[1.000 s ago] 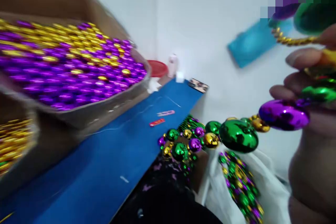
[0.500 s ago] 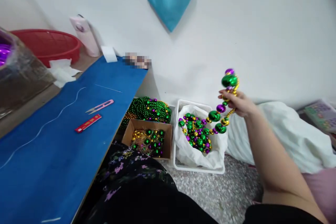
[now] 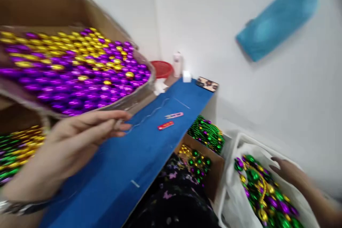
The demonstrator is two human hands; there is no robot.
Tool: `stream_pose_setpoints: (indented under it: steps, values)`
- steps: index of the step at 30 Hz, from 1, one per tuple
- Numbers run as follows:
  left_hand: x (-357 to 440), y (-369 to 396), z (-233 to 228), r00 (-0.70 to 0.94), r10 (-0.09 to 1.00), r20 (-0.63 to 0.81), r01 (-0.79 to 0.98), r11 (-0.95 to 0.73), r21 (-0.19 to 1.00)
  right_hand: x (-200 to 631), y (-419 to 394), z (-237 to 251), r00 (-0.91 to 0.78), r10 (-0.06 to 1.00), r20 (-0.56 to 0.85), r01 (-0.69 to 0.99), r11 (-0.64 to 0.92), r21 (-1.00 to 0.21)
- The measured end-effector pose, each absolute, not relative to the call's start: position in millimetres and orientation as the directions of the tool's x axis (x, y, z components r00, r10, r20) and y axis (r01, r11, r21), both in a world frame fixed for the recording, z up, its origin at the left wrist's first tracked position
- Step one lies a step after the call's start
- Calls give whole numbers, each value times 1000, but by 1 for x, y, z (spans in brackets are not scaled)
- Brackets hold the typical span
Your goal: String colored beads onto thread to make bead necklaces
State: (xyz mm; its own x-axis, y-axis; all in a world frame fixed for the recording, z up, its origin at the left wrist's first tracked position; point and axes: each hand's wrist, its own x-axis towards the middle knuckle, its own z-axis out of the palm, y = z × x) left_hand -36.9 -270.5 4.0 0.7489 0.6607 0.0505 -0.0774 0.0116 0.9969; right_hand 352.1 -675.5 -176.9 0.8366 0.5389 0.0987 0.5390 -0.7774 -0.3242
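Note:
My left hand [image 3: 80, 139] is over the near part of the blue-covered table [image 3: 120, 181]. Its fingertips pinch a thin white string [image 3: 149, 114], which trails across the blue surface. At the right, my right hand [image 3: 288, 172], smeared somewhat by motion, is over the rim of a lined white basket [image 3: 236, 142]. Its fingers look apart, with nothing between them. Green, purple and gold bead necklaces [image 3: 259, 181] lie heaped in the basket's liner. Pink thread snips [image 3: 175, 115] and a small red packet [image 3: 165, 125] lie on the table.
A large box of purple and gold balls [image 3: 88, 89] stands at the left, with gold and green beads [image 3: 24, 149] below it. Under the table's right edge are a cardboard box [image 3: 217, 171] and green bead strands [image 3: 207, 131]. A phone [image 3: 207, 84] lies at the far end.
The view has swung left, bringing in the large ball box. My right hand has lowered to the basket and let go of the bead necklace. My left hand has appeared, pinching the string.

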Motion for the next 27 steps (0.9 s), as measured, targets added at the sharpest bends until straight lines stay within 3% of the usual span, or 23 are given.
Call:
stream_pose_setpoints:
  steps: [5, 8, 9, 12, 15, 21, 25, 27]
  values:
    - [-67, -299, -3, 801, 599, 7, -31, 30, 999, 311, -533, -162, 514, 858, 7, 737, -437, -515]
    - [-75, -325, -21, 859, 510, 51, 39, -164, 986, 235, -459, -136, 182, 983, -30, 752, -158, -640]
    - [-78, -332, -27, 871, 486, 69, 57, -239, 969, 209, -440, -127, -23, 999, -34, 678, -9, -735]
    - [-91, -348, -47, 867, 491, 88, 101, -345, 933, 152, -402, -106, -174, 984, 38, 626, 140, -767]
    - [-111, -355, -64, 823, 566, 41, 140, -273, 952, 127, -378, -101, -231, 970, 78, 589, 204, -782]
    - [-163, -364, -78, 712, 699, -69, 92, 4, 996, 91, -348, -132, -643, 749, -157, 410, 164, -897]
    - [-205, -368, -85, 618, 767, -176, 105, 141, 984, 81, -326, -141, -622, 768, -152, 468, 209, -859]
    - [-229, -371, -89, 656, 724, -216, 204, 106, 973, 82, -309, -137, -541, 835, -106, 532, 242, -812]
